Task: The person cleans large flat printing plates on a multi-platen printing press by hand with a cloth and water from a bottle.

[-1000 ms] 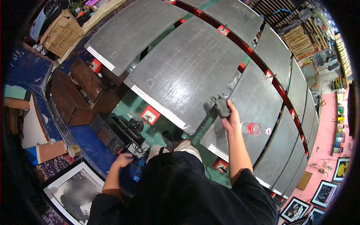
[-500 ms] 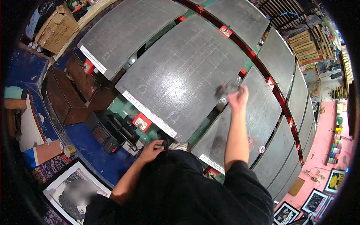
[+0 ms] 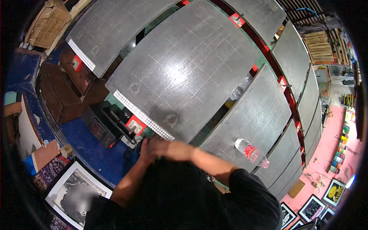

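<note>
My right hand (image 3: 177, 150) is smeared by motion and reaches across my front, close over the near edge of the middle grey platen (image 3: 199, 82). A dark grey rag (image 3: 156, 145) shows as a blur at its fingertips. Right beside it, overlapping the rag in this view, is my left hand (image 3: 145, 152), with its fingers mostly hidden. A strip of white gridded tape (image 3: 142, 113) runs along the platen's near edge, just beyond both hands. Below that edge sits a red bracket (image 3: 135, 125) with a metal bolt.
A clear plastic bottle (image 3: 251, 152) with a red label lies on the right platen (image 3: 264, 103). Another platen (image 3: 119, 30) stands at the left. Below it are a black machine (image 3: 103, 126) and a brown wooden box (image 3: 63, 92). A framed picture (image 3: 101, 186) leans at lower left.
My right hand has swung from the middle platen's right edge back toward my left hand, bringing the rag with it. The bottle, mostly behind my forearm before, now shows fully. The view has shifted slightly.
</note>
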{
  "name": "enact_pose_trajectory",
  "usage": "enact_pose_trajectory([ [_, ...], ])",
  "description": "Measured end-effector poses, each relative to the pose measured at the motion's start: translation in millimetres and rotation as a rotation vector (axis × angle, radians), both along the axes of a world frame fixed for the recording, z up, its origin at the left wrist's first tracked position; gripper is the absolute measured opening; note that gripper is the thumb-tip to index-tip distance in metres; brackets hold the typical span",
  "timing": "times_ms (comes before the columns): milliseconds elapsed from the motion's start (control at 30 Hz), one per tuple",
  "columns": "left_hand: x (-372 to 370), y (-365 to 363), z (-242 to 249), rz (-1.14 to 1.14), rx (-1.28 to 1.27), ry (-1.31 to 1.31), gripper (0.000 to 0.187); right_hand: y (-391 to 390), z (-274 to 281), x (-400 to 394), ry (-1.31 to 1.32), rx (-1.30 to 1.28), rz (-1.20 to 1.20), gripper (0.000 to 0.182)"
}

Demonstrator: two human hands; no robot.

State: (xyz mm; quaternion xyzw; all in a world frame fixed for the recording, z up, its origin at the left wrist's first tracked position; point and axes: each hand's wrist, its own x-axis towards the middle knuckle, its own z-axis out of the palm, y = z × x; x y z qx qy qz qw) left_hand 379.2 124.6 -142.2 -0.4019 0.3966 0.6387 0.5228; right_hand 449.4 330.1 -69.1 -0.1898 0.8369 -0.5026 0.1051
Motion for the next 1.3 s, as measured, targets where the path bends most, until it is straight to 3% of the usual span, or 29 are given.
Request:
enact_pose_trajectory([
  [33,-2.1,7.5,7.6,0.123,-0.023,-0.036,0.077,-15.1,19.6,-3.6,0.049,-0.254,-0.059,0.042],
  [67,0.4,-2.0,-4.6,0.03,0.262,0.025,0.081,-5.4,27.3,-7.0,-0.145,-0.268,-0.152,0.04],
  [100,0.2,-1.1,-3.0,0.04,0.257,0.023,0.081,16.5,28.5,-10.4,-0.344,-0.282,-0.241,0.039],
  [133,-0.4,2.8,3.6,0.127,0.265,-0.074,0.081,62.3,8.9,-20.7,0.193,-0.095,-0.413,0.036],
  [167,-1.0,5.5,6.3,0.215,0.274,-0.167,0.082,98.2,47.2,-38.5,-0.048,-0.001,-0.837,0.031],
  [200,0.5,4.4,2.7,0.197,0.314,-0.15,0.081,138.8,51.3,-51.5,-0.007,-0.055,-1.103,0.033],
  [233,-0.1,4.1,5.1,0.203,0.306,-0.144,0.081,187.1,33.7,-56.8,0.186,0.009,-1.284,0.034],
  [300,-0.8,8.7,16.1,0.267,0.295,-0.174,0.08,258.6,-17.7,-52.2,0.306,0.43,-1.512,0.036],
  [367,-4.6,6.2,20.0,0.288,0.302,-0.185,0.079,226.2,-23.6,-51.9,0.36,0.706,-1.213,0.038],
  [400,-6.5,5.3,18.9,0.261,0.294,-0.161,0.079,190.7,-25.8,-53.7,0.167,0.63,-1.077,0.041],
  [433,-6.7,4.3,16.3,0.24,0.285,-0.14,0.079,141.6,-35.0,-54.1,0.271,0.705,-0.849,0.04],
  [467,-7.8,-0.6,11.5,0.299,0.305,-0.191,0.078,87.5,-6.3,-54.2,0.125,0.67,-0.454,0.037],
  [500,-3.8,-13.0,2.8,0.298,0.308,-0.192,0.078,34.5,5.8,-48.3,-0.104,0.374,-0.291,0.038],
  [533,0.3,-27.3,-9.2,0.242,0.428,-0.108,0.079,-0.4,-0.9,-33.0,0.127,0.138,-0.014,0.039],
  [567,3.8,-40.7,-19.5,0.186,0.547,-0.022,0.08,-30.0,24.1,-37.4,-0.021,0.11,0.165,0.039],
  [600,2.4,-47.5,-24.2,0.13,0.664,0.066,0.081,-36.0,50.9,-35.2,-0.125,-0.148,0.089,0.037],
  [633,-4.5,-47.5,-15.8,0.135,0.67,0.072,0.081,-25.6,54.5,-37.5,-0.121,-0.142,0.096,0.037],
  [700,-14.0,-54.7,14.5,0.242,0.281,-0.135,0.081,16.3,57.3,-39.8,0.042,-0.225,-0.448,0.05],
  [767,-15.8,-76.5,12.7,0.268,0.32,-0.115,0.08,77.8,72.7,-59.6,-0.103,-0.22,-0.939,0.045],
  [833,-16.3,-98.4,8.6,0.313,0.368,-0.115,0.08,157.5,18.5,-77.6,0.249,0.092,-1.334,0.036],
  [900,-18.8,-109.9,13.0,0.306,0.319,-0.099,0.079,189.2,-11.9,-100.9,0.244,0.532,-1.476,0.031],
  [967,-27.9,-114.3,14.0,0.286,0.282,-0.075,0.078,152.8,-26.9,-117.5,0.203,0.813,-1.106,0.036],
  [1033,-34.6,-119.5,10.6,0.232,0.224,-0.016,0.079,72.0,-8.4,-125.8,-0.052,0.625,-0.753,0.037],
  [1067,-38.0,-124.4,9.2,0.191,0.195,0.04,0.08,35.5,7.6,-116.4,0.054,0.327,-0.462,0.041],
  [1100,-43.3,-132.2,3.7,0.18,0.209,0.046,0.08,-2.6,19.1,-106.5,-0.092,0.163,-0.219,0.041],
  [1167,-49.6,-157.0,-8.6,0.204,0.159,0.104,0.081,-34.0,49.1,-84.6,0.103,-0.213,-0.297,0.039],
  [1233,-55.4,-182.1,-8.8,0.134,0.066,0.189,0.08,-16.6,38.4,-67.4,0.012,-0.244,-0.771,0.034],
  [1267,-56.2,-200.4,-14.2,0.121,0.02,0.204,0.08,5.8,38.5,-57.8,-0.328,-0.53,-0.985,0.031],
  [1300,-53.3,-221.1,-20.7,0.111,-0.03,0.216,0.08,30.0,35.9,-49.9,-0.324,-0.606,-1.172,0.03],
])
